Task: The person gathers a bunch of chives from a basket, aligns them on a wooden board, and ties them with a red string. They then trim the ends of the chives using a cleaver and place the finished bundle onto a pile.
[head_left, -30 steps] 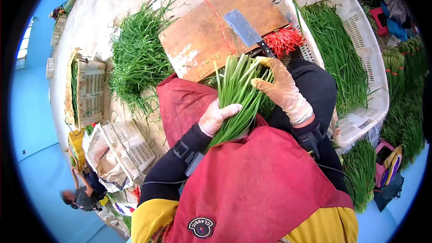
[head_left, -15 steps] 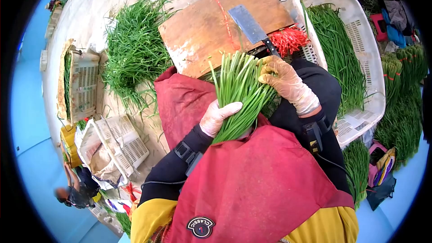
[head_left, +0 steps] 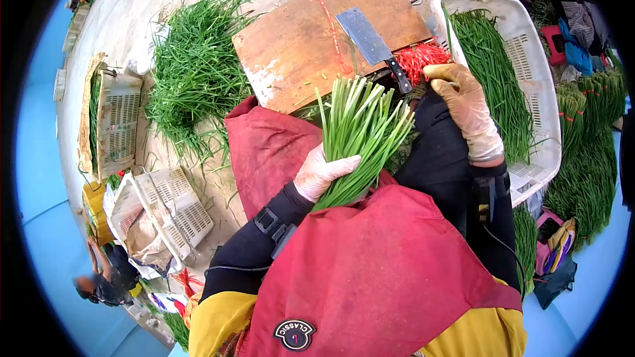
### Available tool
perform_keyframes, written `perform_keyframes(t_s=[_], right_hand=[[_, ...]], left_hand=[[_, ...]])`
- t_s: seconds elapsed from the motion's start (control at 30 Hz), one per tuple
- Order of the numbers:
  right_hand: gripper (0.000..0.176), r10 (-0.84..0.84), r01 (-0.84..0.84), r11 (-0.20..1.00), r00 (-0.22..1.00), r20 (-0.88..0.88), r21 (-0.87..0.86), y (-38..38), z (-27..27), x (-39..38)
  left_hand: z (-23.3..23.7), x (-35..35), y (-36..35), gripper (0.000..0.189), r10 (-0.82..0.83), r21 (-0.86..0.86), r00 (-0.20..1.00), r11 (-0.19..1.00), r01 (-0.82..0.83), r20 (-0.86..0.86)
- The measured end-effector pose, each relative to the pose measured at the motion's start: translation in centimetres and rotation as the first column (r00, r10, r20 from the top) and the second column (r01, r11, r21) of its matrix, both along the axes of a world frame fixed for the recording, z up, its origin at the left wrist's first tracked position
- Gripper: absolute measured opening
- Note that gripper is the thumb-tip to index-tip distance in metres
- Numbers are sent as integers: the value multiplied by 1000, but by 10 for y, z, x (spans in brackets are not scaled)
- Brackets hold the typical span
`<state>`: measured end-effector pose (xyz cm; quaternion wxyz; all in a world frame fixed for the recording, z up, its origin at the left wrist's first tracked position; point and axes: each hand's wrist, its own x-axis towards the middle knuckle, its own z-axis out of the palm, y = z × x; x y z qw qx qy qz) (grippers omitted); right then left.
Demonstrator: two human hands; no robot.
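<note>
My left hand (head_left: 324,173), in a white glove, is closed around a bunch of garlic chives (head_left: 366,132) above my lap. The pale cut ends fan upward, away from me. My right hand (head_left: 468,109), in a stained glove, is at the edge of a bundle of red plastic ties (head_left: 421,59). Its fingers are bent and a little apart, with nothing visibly held. Close by, a cleaver (head_left: 365,36) lies on a wooden board (head_left: 291,39), its black handle sticking out over the near edge. One red strip (head_left: 322,13) lies across the board.
A white crate (head_left: 553,125) of chives stands at right, beyond it tied bunches (head_left: 598,102). Loose chives (head_left: 198,73) are heaped on the floor left of the board. Further left are two more crates (head_left: 119,122), (head_left: 188,208) and another person (head_left: 109,277).
My right hand has left the tops of the chives and moved right, to the red ties. My left hand keeps its hold on the bunch, nearly still.
</note>
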<state>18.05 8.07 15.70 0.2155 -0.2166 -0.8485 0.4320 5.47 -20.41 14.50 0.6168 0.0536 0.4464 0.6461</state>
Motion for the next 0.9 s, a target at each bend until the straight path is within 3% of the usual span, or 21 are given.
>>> perform_keyframes(t_s=[0.03,0.1,0.17,0.2,0.23,0.3,0.4,0.5,0.63,0.67,0.8,0.87,0.9], right_hand=[[16,11,-9,997,1000,16,-78,-12,14,-6],[21,134,-134,991,991,1,-20,-30,16,-18],[26,185,-180,979,982,47,-93,-47,0,-26],[27,136,-115,944,990,46,-309,-56,-18,-26],[27,151,-97,836,987,57,-540,-61,-23,-26],[27,100,0,698,990,97,-716,-65,-20,-27],[27,175,-38,612,981,89,-790,-56,-15,-22],[27,180,-42,612,980,87,-790,-54,-10,-22],[32,201,10,706,956,214,-708,-59,-6,-29],[32,201,-5,644,966,164,-765,-59,-13,-29],[33,185,-4,594,974,131,-804,-58,-22,-25],[14,42,26,680,996,75,-733,-56,-26,-26],[9,-27,-9,714,999,-41,-700,-51,-27,-27]], left_hand=[[0,1,1,40,0,9,1000,1000,0,-19],[-2,4,1,40,2,16,1000,1000,-2,-19],[0,5,2,40,-2,24,1000,1000,2,-24],[3,5,2,39,9,7,1000,1000,-9,7],[5,5,2,39,23,-12,999,1000,-23,38],[2,3,-2,37,42,-43,998,998,-40,49],[0,4,-5,34,51,-74,996,996,-46,71],[2,5,-2,32,39,-68,997,997,-34,67],[4,7,-2,32,18,-68,998,998,-15,53],[4,7,-2,32,17,-68,999,998,-14,52],[1,6,-4,33,7,-53,1000,999,-6,27],[0,7,-4,33,-5,-50,1000,999,6,22],[-1,8,-5,33,0,-51,1000,999,1,25]])
